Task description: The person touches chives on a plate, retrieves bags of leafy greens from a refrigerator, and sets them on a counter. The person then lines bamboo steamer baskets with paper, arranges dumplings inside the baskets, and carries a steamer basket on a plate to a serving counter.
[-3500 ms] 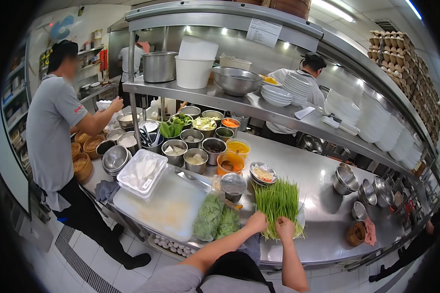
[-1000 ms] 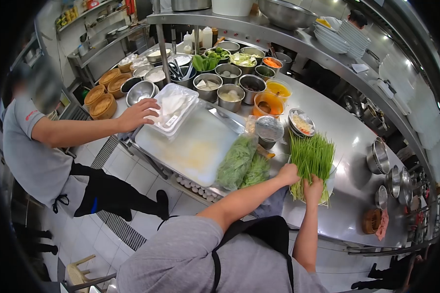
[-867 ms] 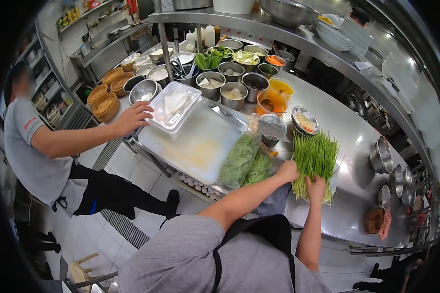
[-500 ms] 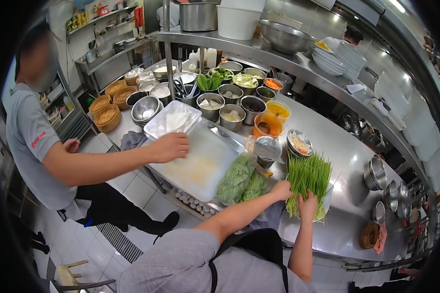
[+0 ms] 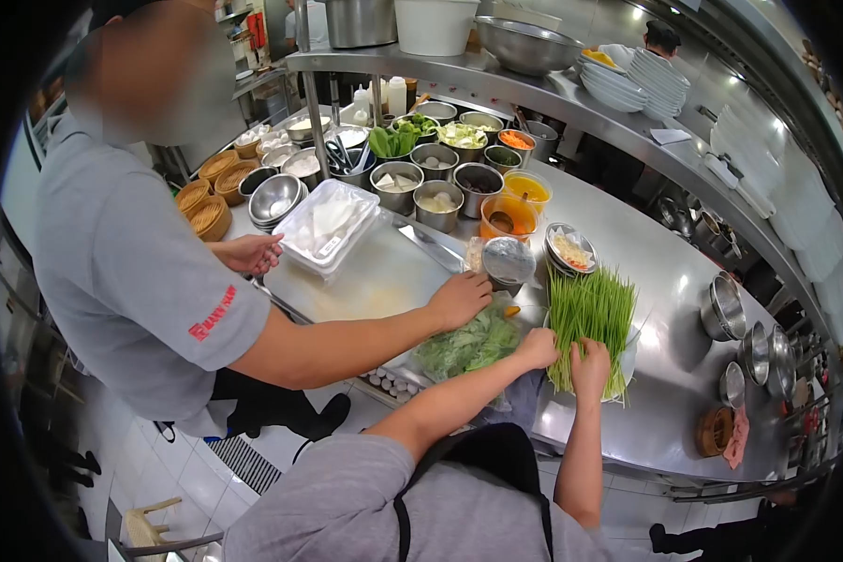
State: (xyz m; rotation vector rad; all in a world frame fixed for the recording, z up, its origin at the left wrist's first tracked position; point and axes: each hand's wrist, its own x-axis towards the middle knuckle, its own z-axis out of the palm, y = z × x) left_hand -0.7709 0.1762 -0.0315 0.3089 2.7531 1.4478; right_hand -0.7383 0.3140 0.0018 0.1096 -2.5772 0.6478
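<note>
A big bunch of long green chives (image 5: 592,304) lies across a white plate (image 5: 630,359) on the steel counter. My left hand (image 5: 538,348) is at the left side of the bunch, its fingers closed against the stalks. Lower down, my right hand (image 5: 590,365) has its fingers curled onto the cut-end stalks near the plate's front edge. The fingertips of both hands are partly hidden among the chives. Left of my hands rests a plastic bag of leafy greens (image 5: 468,347). Small stacked bowls with chopped food (image 5: 571,248) stand just behind the chives.
A co-worker's hand (image 5: 461,298) reaches over the bagged greens from the left. A cutting board (image 5: 365,298) holds a cleaver (image 5: 431,247) and a plastic tub (image 5: 328,225). Several ingredient pots (image 5: 437,201) line the back. Metal bowls (image 5: 724,307) and a bamboo steamer (image 5: 715,431) stand right.
The co-worker has leaned in closer, moving a hand from the plastic tub rightward to the bagged greens. My hands stay at nearly the same place on the chives.
</note>
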